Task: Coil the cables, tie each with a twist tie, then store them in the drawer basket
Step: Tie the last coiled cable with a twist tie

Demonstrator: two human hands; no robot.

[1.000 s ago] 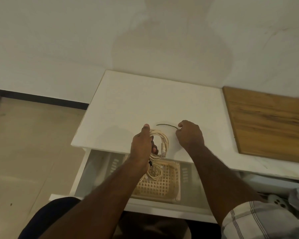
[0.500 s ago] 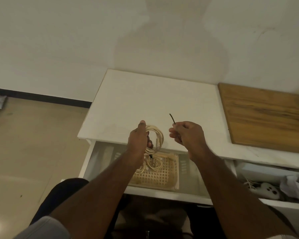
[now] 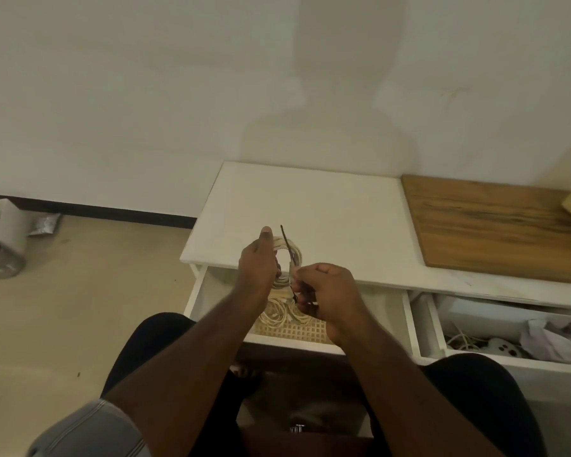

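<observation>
Both hands have lifted off the bench (image 3: 327, 206): left hand (image 3: 257, 262) grips the coiled cable (image 3: 289, 258), right hand (image 3: 327, 291) pinches the twist tie (image 3: 286, 243) across it, above the drawer basket (image 3: 297, 329).

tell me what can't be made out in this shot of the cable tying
Head view only:
- Twist tie: its lower part is lost between the right hand and the coiled cable, so whether it wraps the coil is unclear.
- Left hand: covers the coil's left side.
- Basket: both arms hide much of it; cable count unclear.
- Right drawer: cut off by the frame edge.
</observation>
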